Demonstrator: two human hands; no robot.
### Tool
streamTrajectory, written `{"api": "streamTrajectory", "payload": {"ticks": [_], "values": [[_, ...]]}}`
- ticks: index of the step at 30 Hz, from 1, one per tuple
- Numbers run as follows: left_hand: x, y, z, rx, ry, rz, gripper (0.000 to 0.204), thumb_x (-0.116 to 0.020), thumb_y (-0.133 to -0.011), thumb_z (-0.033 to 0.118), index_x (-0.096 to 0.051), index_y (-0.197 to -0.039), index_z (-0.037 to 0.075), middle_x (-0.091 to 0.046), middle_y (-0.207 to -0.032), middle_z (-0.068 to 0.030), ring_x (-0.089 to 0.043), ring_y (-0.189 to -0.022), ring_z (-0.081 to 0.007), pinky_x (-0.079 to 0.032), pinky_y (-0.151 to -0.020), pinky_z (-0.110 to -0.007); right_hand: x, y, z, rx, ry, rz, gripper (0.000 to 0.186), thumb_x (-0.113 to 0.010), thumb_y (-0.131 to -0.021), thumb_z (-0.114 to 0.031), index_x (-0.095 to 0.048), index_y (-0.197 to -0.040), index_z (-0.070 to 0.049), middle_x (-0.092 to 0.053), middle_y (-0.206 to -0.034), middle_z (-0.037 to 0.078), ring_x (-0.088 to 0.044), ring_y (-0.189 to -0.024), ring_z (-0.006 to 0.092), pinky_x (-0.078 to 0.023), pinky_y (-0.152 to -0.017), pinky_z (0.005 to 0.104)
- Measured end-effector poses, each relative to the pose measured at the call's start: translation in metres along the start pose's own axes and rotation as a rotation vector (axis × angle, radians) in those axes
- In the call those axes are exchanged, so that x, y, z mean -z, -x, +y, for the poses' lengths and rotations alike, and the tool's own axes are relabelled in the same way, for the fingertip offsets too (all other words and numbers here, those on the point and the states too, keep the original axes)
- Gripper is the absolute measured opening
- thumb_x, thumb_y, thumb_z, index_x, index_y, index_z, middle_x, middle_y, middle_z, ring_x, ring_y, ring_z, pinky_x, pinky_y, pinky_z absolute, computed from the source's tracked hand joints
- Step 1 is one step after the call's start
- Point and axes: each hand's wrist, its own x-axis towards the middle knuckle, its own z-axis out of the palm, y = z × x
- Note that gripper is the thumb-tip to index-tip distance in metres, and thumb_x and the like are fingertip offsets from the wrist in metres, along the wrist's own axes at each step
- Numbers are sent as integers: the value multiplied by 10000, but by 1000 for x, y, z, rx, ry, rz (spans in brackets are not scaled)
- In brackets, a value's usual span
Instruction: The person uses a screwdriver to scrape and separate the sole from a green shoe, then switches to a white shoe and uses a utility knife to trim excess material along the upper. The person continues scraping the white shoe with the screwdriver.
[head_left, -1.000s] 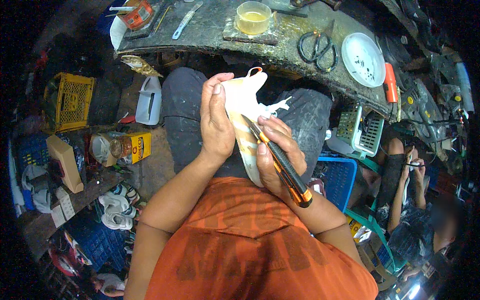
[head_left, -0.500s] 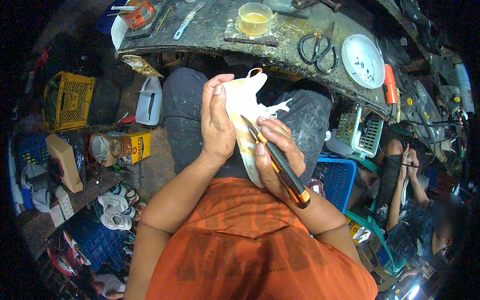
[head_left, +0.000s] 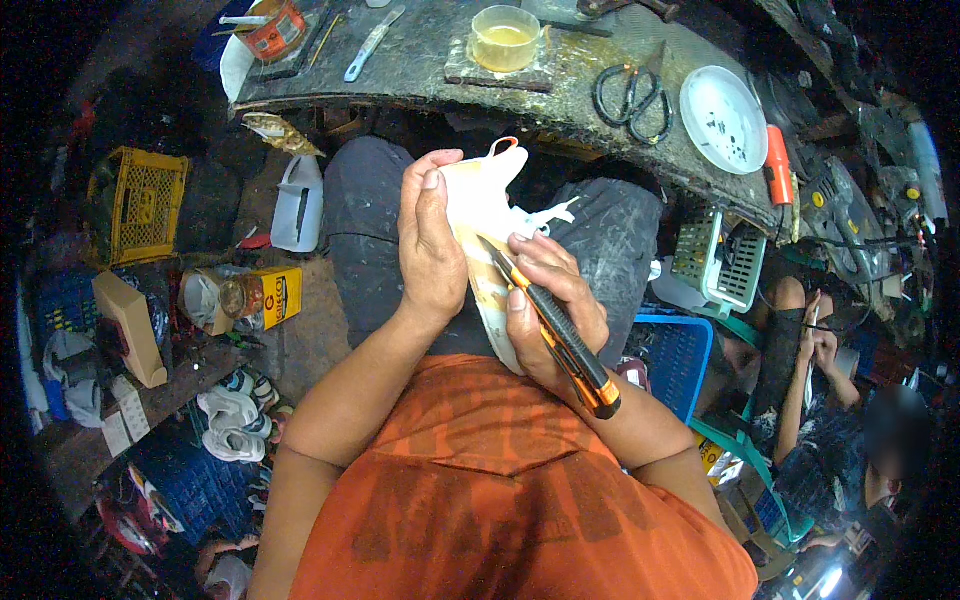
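Note:
A white shoe (head_left: 478,192) with a loop at its far end and loose laces lies over my lap, its tan and pale side turned up. My left hand (head_left: 432,245) is closed round the shoe's left side, with the thumb along its edge. In my right hand (head_left: 565,290) is a black and orange utility knife (head_left: 565,345). The knife's blade points up and left, its tip at the tan strip along the shoe. Fingertips of my right hand rest close to the laces. Whether the blade cuts into the material I cannot tell.
Ahead stands a worn workbench (head_left: 420,70) with a cup of yellowish liquid (head_left: 503,42), scissors (head_left: 632,105), a white lid (head_left: 722,120) and an orange tin (head_left: 272,32). A blue crate (head_left: 675,360) sits right of my lap. A co-worker's hands (head_left: 820,340) are at far right.
My hands, the shoe and the knife have shifted very slightly left in the picture. Both grips look the same. At the lower left, another person's arm shows more.

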Motion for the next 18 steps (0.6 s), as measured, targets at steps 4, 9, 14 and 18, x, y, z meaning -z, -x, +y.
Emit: {"api": "streamTrajectory", "payload": {"ticks": [4, 9, 14, 18], "values": [[-1, 1, 0, 0, 21, -2, 448, -272, -1123, 417, -450, -1348, 74, -696, -1053, -220, -719, -914, -281, -605, -801, -403, 0, 0, 0, -1, -4, 4, 300, -733, -791, 2, -683, -1086, 26, -753, -1048, 237, -740, -1096, 362, -514, -1056, 538], [-1, 1, 0, -4, 8, -9, 442, -264, -1124, 404, -450, -1350, 72, -697, -1054, -218, -718, -916, -279, -604, -804, -402, 1, 1, -3, -19, -2, -3, 294, -723, -795, 10, -678, -1084, 25, -750, -1056, 244, -736, -1108, 365, -510, -1066, 544], [-1, 4, -1, 38, 119, 18, 379, -300, -1137, 315, -511, -1303, 48, -629, -1120, -139, -618, -993, -196, -516, -894, -345, 1, 2, -3, -11, 4, -8, 293, -710, -800, 16, -671, -1090, 26, -747, -1060, 254, -736, -1111, 370, -507, -1069, 549], [-1, 2, -4, -7, 17, 10, 411, -277, -1131, 362, -465, -1344, 66, -678, -1082, -194, -691, -946, -253, -580, -829, -385, 1, 4, -3, -11, -6, 1, 275, -700, -805, 19, -666, -1078, 20, -747, -1051, 256, -737, -1108, 379, -504, -1071, 556]]}}
